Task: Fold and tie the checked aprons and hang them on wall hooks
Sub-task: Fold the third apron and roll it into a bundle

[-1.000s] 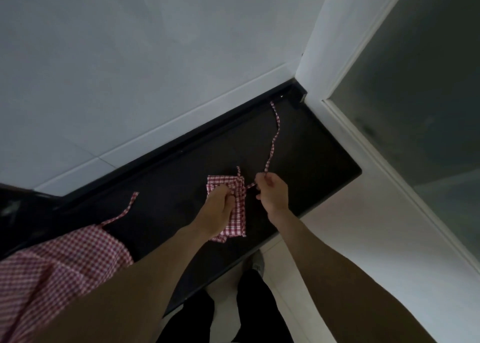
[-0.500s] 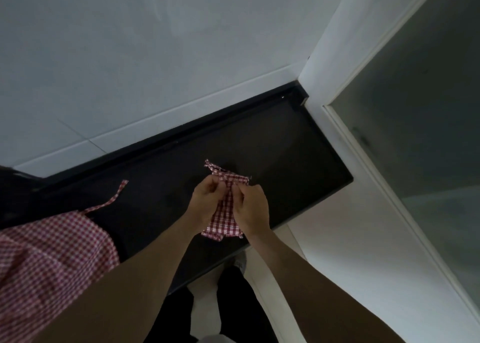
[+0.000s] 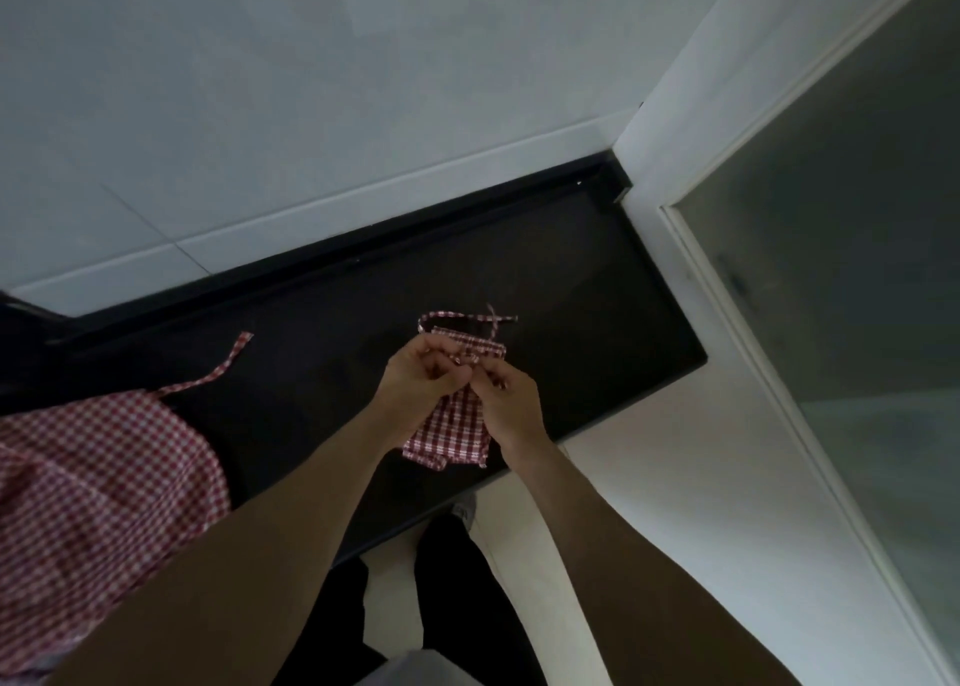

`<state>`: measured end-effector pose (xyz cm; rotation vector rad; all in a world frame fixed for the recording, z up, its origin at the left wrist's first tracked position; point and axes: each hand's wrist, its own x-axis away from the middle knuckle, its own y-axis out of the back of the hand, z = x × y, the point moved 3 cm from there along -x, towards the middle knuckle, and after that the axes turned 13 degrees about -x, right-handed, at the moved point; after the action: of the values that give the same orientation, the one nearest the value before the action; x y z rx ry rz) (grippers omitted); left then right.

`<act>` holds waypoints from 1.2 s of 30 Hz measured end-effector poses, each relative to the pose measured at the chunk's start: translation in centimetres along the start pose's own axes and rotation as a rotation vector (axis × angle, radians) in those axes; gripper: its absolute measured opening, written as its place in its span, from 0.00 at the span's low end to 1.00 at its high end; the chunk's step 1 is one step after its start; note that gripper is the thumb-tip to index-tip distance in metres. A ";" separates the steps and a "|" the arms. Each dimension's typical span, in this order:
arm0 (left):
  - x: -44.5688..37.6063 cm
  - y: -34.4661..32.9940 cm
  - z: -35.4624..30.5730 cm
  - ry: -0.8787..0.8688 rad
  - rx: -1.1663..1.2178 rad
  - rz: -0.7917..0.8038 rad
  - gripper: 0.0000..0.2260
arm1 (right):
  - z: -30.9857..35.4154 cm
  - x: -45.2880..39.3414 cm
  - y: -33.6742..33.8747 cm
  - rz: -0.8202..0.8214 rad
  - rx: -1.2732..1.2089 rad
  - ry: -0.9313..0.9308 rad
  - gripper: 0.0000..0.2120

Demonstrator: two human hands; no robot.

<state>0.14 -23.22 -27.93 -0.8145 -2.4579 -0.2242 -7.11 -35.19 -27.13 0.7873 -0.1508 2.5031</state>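
Note:
A small folded red-and-white checked apron [image 3: 453,428] lies on the black counter [image 3: 597,322] near its front edge. My left hand [image 3: 423,376] and my right hand [image 3: 511,399] meet over its upper half, each pinching the thin checked strap [image 3: 467,316] where it crosses the bundle. Loops and short ends of the strap stick out beyond the fold's far edge. A second, unfolded checked apron [image 3: 98,488] is heaped at the left, one strap [image 3: 218,371] trailing across the counter.
White tiled wall [image 3: 311,114] rises behind the counter. A white door frame [image 3: 691,228] and a frosted glass panel [image 3: 857,270] stand at the right. My dark trouser legs and the pale floor [image 3: 649,477] show below the counter edge.
The long strap that stretched toward the back corner has been drawn in and wrapped around the folded apron. My right hand moved left to meet my left hand over the bundle.

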 end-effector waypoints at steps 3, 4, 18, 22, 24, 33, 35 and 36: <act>0.3 -0.5 -0.7 -0.079 -0.193 -0.014 0.13 | 0.5 -0.1 0.4 0.079 -0.093 -0.110 0.10; 0.4 -0.6 -0.9 -0.075 -0.219 -0.036 0.12 | 0.8 -0.1 0.6 0.096 -0.116 -0.140 0.11; 1.4 -1.6 -1.7 -0.117 -0.263 -0.294 0.03 | 2.5 -0.8 1.0 -0.034 0.010 -0.121 0.14; 1.5 -1.9 -2.4 -0.229 -0.320 -0.160 0.07 | 2.6 -1.5 1.2 -0.068 0.051 -0.129 0.11; 1.3 -1.9 -2.7 -0.298 -0.411 -0.118 0.07 | 2.4 -1.7 1.3 -0.086 0.088 -0.148 0.10; 1.0 -1.6 -1.9 -0.422 -0.929 -0.144 0.04 | 1.9 -1.6 1.6 -0.145 -0.038 -0.132 0.06; 1.1 -1.7 -1.7 -0.437 -0.992 -0.134 0.05 | 2.0 -1.7 1.5 -0.146 -0.029 -0.135 0.08; 1.1 -1.7 -1.9 -0.438 -1.005 -0.137 0.04 | 2.1 -1.6 1.4 -0.132 -0.053 -0.145 0.09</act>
<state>-0.78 -24.63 -25.72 -1.1607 -2.7458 -1.5584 -5.63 -37.63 -26.25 0.9260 -0.2075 2.3091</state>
